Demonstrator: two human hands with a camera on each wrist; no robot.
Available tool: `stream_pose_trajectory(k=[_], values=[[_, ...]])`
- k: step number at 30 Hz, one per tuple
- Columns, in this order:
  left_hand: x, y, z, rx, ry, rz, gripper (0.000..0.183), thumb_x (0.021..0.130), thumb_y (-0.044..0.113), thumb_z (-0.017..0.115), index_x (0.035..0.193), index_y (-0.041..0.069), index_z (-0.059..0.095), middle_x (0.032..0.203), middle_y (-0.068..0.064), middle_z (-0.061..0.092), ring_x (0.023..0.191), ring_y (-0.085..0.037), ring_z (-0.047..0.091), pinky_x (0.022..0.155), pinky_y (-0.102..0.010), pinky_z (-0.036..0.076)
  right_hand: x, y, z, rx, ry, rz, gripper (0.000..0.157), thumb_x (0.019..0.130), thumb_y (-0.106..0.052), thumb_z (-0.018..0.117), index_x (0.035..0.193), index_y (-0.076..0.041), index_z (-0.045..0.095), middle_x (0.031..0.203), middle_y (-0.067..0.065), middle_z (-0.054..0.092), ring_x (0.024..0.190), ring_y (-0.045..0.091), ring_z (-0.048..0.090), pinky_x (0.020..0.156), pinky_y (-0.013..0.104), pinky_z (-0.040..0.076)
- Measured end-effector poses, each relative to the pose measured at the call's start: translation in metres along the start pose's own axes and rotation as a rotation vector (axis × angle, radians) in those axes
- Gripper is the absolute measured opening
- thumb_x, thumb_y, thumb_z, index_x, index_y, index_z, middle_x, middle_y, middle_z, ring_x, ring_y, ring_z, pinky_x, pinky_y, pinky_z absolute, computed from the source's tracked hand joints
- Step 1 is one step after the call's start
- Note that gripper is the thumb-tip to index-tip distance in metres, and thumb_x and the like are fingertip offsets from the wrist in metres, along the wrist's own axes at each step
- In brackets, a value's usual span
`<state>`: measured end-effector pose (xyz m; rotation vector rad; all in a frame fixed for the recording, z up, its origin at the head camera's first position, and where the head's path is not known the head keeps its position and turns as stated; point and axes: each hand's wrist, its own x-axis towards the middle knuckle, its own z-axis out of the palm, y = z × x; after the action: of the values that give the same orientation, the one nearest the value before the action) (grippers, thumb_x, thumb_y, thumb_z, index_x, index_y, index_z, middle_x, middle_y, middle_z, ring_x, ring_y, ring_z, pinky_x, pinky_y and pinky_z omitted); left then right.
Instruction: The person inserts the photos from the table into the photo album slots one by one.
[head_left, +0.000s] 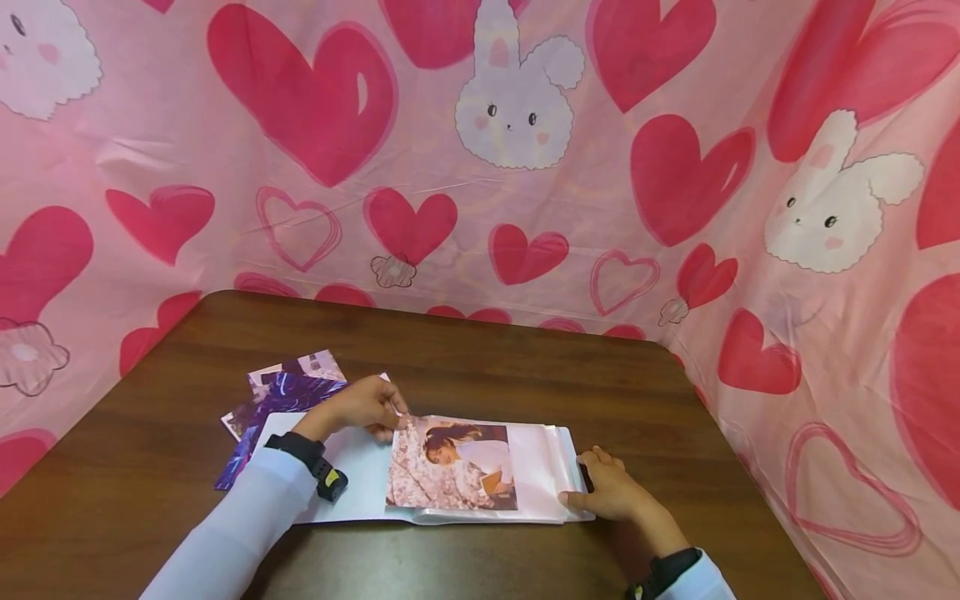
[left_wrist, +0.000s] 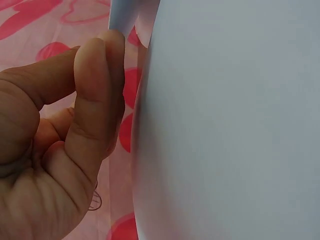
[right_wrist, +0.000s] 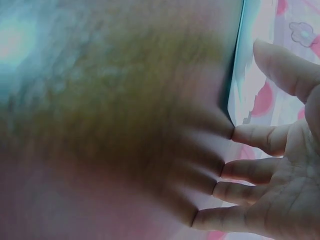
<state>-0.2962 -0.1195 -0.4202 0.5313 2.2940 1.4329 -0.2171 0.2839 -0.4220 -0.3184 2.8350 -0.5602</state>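
Note:
A photo album [head_left: 337, 467] with pale blue-white covers lies spread on the table. Over its pages is a photo [head_left: 457, 467] of a person among pink blossoms. My left hand [head_left: 363, 408] pinches the photo's upper left corner between thumb and fingers. From the left wrist view, the left hand [left_wrist: 75, 110] holds a pale sheet edge at its fingertips, beside a broad white surface. My right hand [head_left: 611, 487] rests at the album's right edge, thumb on the border. In the right wrist view, the right hand's [right_wrist: 280, 160] spread fingers touch the tabletop.
Several loose photos [head_left: 288, 387], some purple-blue, lie overlapping behind and left of the album, partly covered by it. The brown wooden table [head_left: 487, 358] reaches back to a pink cloth [head_left: 442, 150] printed with hearts and rabbits.

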Motion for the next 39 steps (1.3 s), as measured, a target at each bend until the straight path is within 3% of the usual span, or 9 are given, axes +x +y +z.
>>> stream_pose_trajectory(k=[5, 20, 27, 39], values=[[0.002, 0.002, 0.003, 0.007, 0.010, -0.011, 0.013, 0.082, 0.006, 0.070, 0.090, -0.003, 0.064, 0.065, -0.010, 0.061, 0.053, -0.019, 0.059, 0.056, -0.033, 0.053, 0.000, 0.000, -0.001, -0.011, -0.023, 0.021, 0.075, 0.075, -0.041, 0.074, 0.127, 0.004, 0.046, 0.133, 0.037, 0.034, 0.121, 0.055, 0.028, 0.092, 0.066, 0.028], [0.010, 0.005, 0.015, -0.012, 0.025, 0.005, 0.013, 0.081, 0.005, 0.071, 0.086, -0.004, 0.064, 0.065, -0.009, 0.063, 0.053, -0.019, 0.061, 0.055, -0.032, 0.053, 0.001, 0.002, -0.001, -0.007, -0.025, 0.016, 0.073, 0.074, -0.040, 0.075, 0.126, 0.003, 0.048, 0.132, 0.038, 0.033, 0.120, 0.056, 0.028, 0.090, 0.068, 0.028], [0.013, 0.009, 0.022, -0.040, 0.057, -0.036, 0.014, 0.080, 0.004, 0.071, 0.087, -0.005, 0.063, 0.065, -0.009, 0.062, 0.054, -0.018, 0.061, 0.054, -0.032, 0.053, 0.002, 0.002, -0.001, -0.013, -0.034, 0.022, 0.073, 0.074, -0.040, 0.075, 0.126, 0.003, 0.048, 0.132, 0.037, 0.034, 0.121, 0.056, 0.028, 0.090, 0.067, 0.028], [0.017, 0.011, 0.027, -0.105, 0.029, -0.036, 0.030, 0.080, -0.005, 0.065, 0.107, -0.013, 0.054, 0.071, -0.013, 0.063, 0.060, -0.023, 0.063, 0.057, -0.034, 0.054, 0.002, 0.004, -0.001, -0.009, -0.030, 0.012, 0.071, 0.075, -0.038, 0.075, 0.126, 0.004, 0.049, 0.132, 0.038, 0.034, 0.120, 0.056, 0.028, 0.091, 0.067, 0.028]])
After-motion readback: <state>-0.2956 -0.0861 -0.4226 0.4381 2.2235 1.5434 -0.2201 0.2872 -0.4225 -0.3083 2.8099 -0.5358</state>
